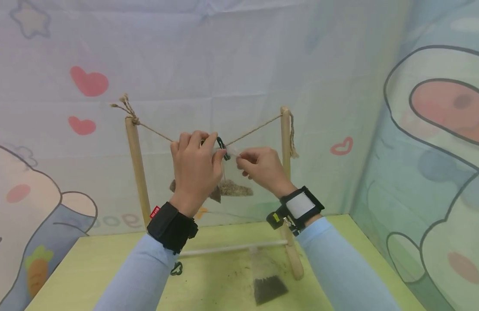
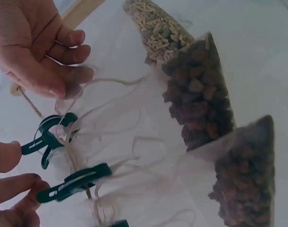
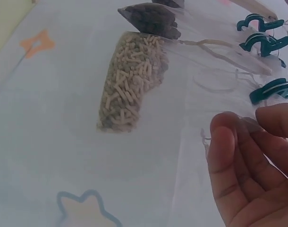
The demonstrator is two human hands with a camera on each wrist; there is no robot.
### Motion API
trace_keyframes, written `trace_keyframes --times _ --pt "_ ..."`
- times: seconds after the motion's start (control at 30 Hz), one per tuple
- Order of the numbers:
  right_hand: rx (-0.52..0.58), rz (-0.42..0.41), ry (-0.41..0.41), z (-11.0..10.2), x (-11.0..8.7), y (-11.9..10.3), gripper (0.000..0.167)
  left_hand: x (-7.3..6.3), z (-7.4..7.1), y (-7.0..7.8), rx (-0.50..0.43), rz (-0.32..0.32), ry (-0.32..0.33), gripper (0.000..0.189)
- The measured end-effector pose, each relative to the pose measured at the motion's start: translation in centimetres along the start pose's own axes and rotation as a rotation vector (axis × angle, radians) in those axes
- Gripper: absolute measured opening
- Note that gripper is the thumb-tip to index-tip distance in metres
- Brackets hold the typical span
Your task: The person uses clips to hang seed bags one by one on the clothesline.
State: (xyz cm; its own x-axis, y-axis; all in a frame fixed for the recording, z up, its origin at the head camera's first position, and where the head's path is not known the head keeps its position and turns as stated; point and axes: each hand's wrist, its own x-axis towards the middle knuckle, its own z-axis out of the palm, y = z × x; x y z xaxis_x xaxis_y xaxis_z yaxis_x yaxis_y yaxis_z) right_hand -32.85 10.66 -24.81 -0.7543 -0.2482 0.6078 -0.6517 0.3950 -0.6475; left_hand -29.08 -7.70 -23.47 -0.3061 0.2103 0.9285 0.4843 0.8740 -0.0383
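Several clear plastic bags hang from a sagging rope by green clips. My left hand is up at the rope, its thumb and fingertips at the ends of the clips. To its right, my right hand pinches the top of a clear bag between thumb and fingers. One bag holds pale pellets; the others hold dark reddish-brown chunks. Loose drawstrings trail between the clips and the filled ends. In the head view my left hand covers part of the clips.
Two wooden posts hold up the rope, with a pale bar low between them. On the yellow-green table lie a bag with dark contents and a loose green clip. A printed cloth hangs behind.
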Motion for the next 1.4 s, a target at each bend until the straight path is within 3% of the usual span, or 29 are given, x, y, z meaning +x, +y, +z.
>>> trace_keyframes --times 0.17,0.33,0.6,0.8,0.93,1.17,1.4 --pt "-0.078 0.040 -0.058 -0.9 -0.4 -0.1 0.020 -1.3 -0.8 -0.5 -0.023 0.040 -0.014 0.033" --pt "-0.128 0.042 -0.093 -1.7 -1.4 0.1 0.023 -3.7 -1.8 -0.9 -0.060 0.047 0.009 0.031" --pt "-0.135 -0.040 -0.025 -1.9 -5.3 1.8 0.025 -7.4 -2.3 -1.4 -0.133 0.062 0.076 0.032" --pt "-0.155 -0.099 -0.009 -1.4 -8.4 3.6 0.031 -9.9 -2.5 -1.2 -0.096 0.099 0.088 0.039" --pt "-0.128 -0.099 0.014 -0.2 -10.5 5.1 0.034 -11.9 -2.1 -1.1 -0.057 0.079 0.062 0.045" --pt "-0.147 -0.110 0.124 2.1 -13.9 7.4 0.033 -16.4 -0.7 -0.8 -0.058 -0.018 -0.005 0.050" --pt "-0.186 -0.010 0.173 4.2 -16.4 8.8 0.028 -20.0 0.7 -1.0 -0.058 -0.094 -0.011 0.056"
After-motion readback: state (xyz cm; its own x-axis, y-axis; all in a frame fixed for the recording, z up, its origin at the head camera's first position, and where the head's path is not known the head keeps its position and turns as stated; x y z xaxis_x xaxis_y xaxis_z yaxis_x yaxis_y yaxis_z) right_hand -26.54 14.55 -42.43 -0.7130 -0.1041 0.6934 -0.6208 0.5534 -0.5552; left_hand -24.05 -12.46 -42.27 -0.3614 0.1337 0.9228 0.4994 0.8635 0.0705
